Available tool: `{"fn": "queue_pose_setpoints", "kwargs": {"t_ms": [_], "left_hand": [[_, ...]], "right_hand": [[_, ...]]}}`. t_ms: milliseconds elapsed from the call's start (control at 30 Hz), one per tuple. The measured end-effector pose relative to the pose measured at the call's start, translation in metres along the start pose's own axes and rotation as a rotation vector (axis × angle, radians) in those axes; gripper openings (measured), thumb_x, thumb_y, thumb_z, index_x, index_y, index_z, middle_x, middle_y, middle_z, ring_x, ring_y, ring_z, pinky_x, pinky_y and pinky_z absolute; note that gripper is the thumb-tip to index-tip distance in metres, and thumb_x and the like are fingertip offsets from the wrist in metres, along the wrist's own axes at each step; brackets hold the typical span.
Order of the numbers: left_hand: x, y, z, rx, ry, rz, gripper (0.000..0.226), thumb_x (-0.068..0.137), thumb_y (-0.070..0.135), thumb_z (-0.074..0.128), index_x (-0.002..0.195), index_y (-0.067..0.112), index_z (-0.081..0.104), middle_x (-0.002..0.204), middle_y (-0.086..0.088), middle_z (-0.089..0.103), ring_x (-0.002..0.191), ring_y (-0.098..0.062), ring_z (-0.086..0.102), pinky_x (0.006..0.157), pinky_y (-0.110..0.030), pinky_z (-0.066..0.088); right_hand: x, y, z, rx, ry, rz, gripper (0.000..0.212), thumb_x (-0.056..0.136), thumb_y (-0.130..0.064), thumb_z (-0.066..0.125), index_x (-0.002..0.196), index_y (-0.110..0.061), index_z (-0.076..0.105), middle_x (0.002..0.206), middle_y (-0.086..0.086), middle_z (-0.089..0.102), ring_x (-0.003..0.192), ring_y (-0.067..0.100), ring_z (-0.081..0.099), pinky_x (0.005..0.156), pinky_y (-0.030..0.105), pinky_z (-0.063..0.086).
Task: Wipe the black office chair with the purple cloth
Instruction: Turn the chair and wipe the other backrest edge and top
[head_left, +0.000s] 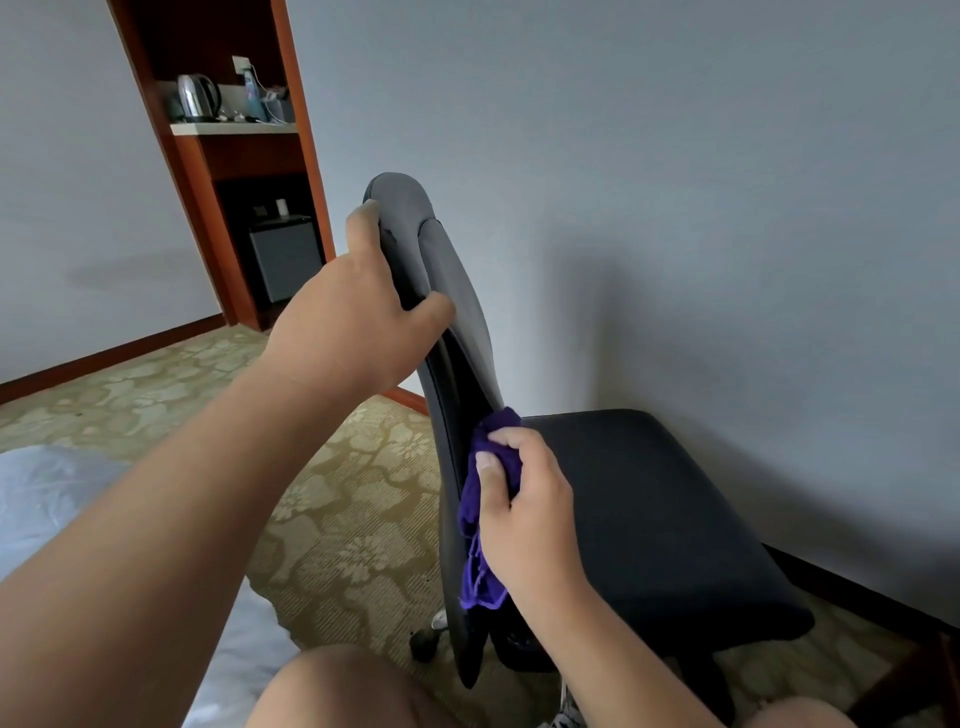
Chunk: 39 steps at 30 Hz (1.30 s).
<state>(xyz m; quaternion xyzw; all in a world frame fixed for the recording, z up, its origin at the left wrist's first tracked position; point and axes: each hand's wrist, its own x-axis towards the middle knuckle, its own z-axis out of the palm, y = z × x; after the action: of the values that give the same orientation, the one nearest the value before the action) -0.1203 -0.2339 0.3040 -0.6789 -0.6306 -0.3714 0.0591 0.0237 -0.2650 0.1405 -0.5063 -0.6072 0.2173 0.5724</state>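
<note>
The black office chair (639, 499) stands side-on in front of me, its seat to the right and its backrest rising toward the upper left. My left hand (358, 312) grips the upper edge of the backrest, thumb on the front face and fingers curled behind. My right hand (524, 509) holds the bunched purple cloth (483, 519) against the lower front of the backrest, just above the seat. Part of the cloth hangs below my hand.
A grey wall runs close behind the chair on the right. A wooden alcove (228, 171) at the back left holds a kettle (197, 96) and a small fridge. White bedding (47, 504) lies at the left, patterned carpet underfoot, my knees at the bottom.
</note>
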Motion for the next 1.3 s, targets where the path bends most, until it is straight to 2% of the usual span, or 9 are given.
{"fn": "queue_pose_setpoints", "kwargs": {"t_ms": [67,200,367,533,700,867,1100,1300], "left_hand": [[-0.001,0.001,0.0,-0.006,0.0,-0.003,0.076,0.085,0.041,0.054,0.148,0.024,0.017,0.054,-0.003,0.055,0.044,-0.021,0.056,0.039,-0.029,0.041],[-0.001,0.001,0.0,-0.001,0.006,-0.008,0.075,0.085,0.042,0.054,0.147,0.025,0.017,0.054,-0.001,0.055,0.043,-0.019,0.056,0.039,-0.027,0.039],[-0.001,0.001,0.0,-0.013,0.009,0.0,0.075,0.084,0.046,0.056,0.146,0.028,0.018,0.057,-0.001,0.057,0.043,-0.017,0.057,0.038,-0.032,0.047],[-0.002,-0.001,0.0,-0.006,0.011,-0.002,0.073,0.085,0.043,0.055,0.146,0.028,0.019,0.053,-0.001,0.056,0.042,-0.018,0.057,0.038,-0.037,0.05],[-0.001,-0.002,0.002,-0.008,0.013,-0.002,0.074,0.086,0.041,0.054,0.149,0.027,0.017,0.05,-0.001,0.053,0.038,-0.016,0.053,0.034,-0.025,0.037],[-0.003,0.001,0.0,-0.028,0.002,-0.019,0.074,0.086,0.041,0.054,0.149,0.028,0.016,0.05,-0.001,0.052,0.038,-0.016,0.052,0.036,-0.025,0.034],[-0.005,0.005,0.0,-0.045,0.003,-0.015,0.075,0.086,0.039,0.055,0.148,0.024,0.018,0.057,-0.002,0.056,0.044,-0.018,0.055,0.041,-0.025,0.035],[-0.004,0.005,0.0,-0.052,0.009,-0.022,0.075,0.086,0.038,0.055,0.149,0.024,0.017,0.058,-0.002,0.055,0.045,-0.018,0.055,0.042,-0.025,0.035]], "right_hand": [[0.0,-0.002,-0.001,0.031,0.019,0.019,0.015,0.098,-0.021,0.061,0.111,-0.027,0.062,0.106,-0.015,0.063,0.099,0.004,0.059,0.086,0.025,0.053],[0.022,-0.036,-0.003,0.134,0.07,-0.054,0.017,0.097,-0.018,0.062,0.112,-0.023,0.066,0.107,-0.011,0.065,0.1,0.004,0.06,0.09,0.027,0.052],[0.07,-0.082,-0.001,0.166,0.043,-0.211,0.019,0.098,-0.017,0.058,0.115,-0.019,0.066,0.109,-0.01,0.066,0.103,0.005,0.059,0.09,0.021,0.049],[0.058,-0.049,0.001,0.091,-0.014,-0.247,0.02,0.1,-0.021,0.056,0.119,-0.02,0.061,0.113,-0.01,0.062,0.106,0.0,0.056,0.089,0.009,0.042],[0.026,-0.004,-0.005,-0.042,-0.008,-0.252,0.019,0.096,-0.019,0.063,0.114,-0.02,0.059,0.11,-0.01,0.058,0.102,0.001,0.057,0.085,0.009,0.044],[0.02,-0.003,-0.011,-0.029,-0.002,-0.166,0.017,0.094,-0.014,0.066,0.109,-0.022,0.061,0.104,-0.017,0.058,0.098,-0.001,0.056,0.083,0.009,0.043],[0.05,-0.061,-0.011,0.104,0.037,-0.222,0.022,0.094,-0.01,0.064,0.114,-0.018,0.068,0.111,-0.009,0.067,0.104,0.004,0.061,0.092,0.017,0.047],[0.051,-0.046,-0.01,-0.054,0.055,-0.364,0.018,0.093,-0.008,0.065,0.108,-0.014,0.072,0.104,-0.005,0.064,0.096,0.013,0.062,0.08,0.034,0.055]]}}
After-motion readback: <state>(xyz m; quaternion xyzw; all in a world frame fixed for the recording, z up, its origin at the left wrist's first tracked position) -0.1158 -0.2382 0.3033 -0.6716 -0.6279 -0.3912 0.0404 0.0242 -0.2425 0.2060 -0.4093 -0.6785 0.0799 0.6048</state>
